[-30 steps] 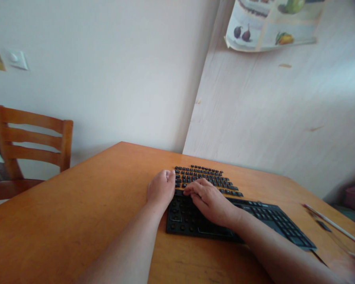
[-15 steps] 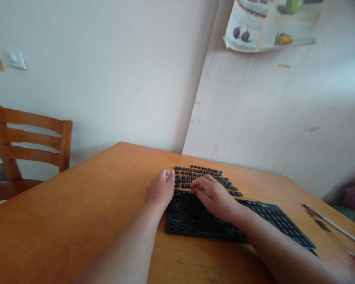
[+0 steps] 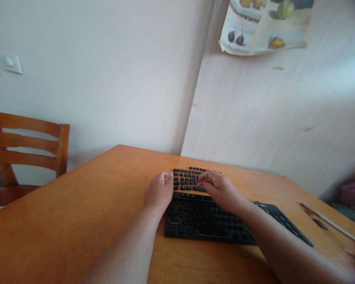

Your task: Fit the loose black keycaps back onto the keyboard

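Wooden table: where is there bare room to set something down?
The widest bare patch of the table lies left of the left hand; a narrower one borders the near edge of the keyboard. Crowded: beyond the keyboard, where loose keycaps lie in rows by the right hand, and at the right, around the slim stick.

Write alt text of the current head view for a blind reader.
A person's right hand is over rows of detached black keycaps behind a black keyboard with many bare key positions; the left hand is by the keyboard's far left corner. Keyboard and keycaps lie on a wooden table.
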{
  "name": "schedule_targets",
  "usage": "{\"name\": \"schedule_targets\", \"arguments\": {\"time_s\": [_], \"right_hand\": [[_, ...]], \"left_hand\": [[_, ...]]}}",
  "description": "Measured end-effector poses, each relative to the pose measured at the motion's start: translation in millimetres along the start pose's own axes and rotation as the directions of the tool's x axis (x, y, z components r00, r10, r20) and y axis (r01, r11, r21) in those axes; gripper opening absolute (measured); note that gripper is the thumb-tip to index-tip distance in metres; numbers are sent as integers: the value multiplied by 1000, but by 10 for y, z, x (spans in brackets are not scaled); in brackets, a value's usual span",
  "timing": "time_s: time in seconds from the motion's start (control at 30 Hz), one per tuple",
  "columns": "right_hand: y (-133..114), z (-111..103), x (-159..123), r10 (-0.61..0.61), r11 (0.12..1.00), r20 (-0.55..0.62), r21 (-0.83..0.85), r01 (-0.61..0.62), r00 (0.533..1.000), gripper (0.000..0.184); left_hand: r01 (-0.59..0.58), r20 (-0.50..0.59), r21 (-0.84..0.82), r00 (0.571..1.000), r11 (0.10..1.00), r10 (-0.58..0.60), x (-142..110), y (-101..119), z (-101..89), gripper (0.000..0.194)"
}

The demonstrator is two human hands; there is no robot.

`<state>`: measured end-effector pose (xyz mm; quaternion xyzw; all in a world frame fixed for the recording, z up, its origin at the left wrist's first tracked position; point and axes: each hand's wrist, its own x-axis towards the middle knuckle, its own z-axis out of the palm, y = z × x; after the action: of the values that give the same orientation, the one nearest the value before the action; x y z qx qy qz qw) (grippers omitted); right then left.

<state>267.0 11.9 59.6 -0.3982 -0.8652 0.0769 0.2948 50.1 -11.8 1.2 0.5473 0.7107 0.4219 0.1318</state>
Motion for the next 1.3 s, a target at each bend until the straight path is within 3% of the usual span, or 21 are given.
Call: {"name": "schedule_targets", "arguments": {"time_s": [0.17, 0.3, 0.5, 0.67, 0.97, 1.3], "right_hand": [[105, -114, 153, 99, 995, -62, 37, -97, 993, 14], [269, -124, 358, 157, 986, -5, 54, -157, 988, 15], [690, 29, 739, 221, 954, 79, -226, -198, 972, 20], [926, 248, 988, 295, 914, 110, -322, -247, 949, 21], [993, 509, 1266, 324, 884, 167, -404, -235, 931, 25], [978, 546, 1365, 323, 884, 210, -415, -215, 923, 23]], "left_hand": [[20, 24, -15, 1000, 1000, -20, -7, 15, -30, 46], [15, 27, -13, 1000, 1000, -15, -6, 13, -40, 44], [34, 23, 4, 999, 999, -34, -4, 4, -30, 42], [1, -2, -23, 1000, 1000, -1, 5, -31, -4, 46], [19, -6, -34, 1000, 999, -19, -10, -35, 10, 44], [25, -12, -42, 1000, 999, -26, -16, -34, 15, 42]]}}
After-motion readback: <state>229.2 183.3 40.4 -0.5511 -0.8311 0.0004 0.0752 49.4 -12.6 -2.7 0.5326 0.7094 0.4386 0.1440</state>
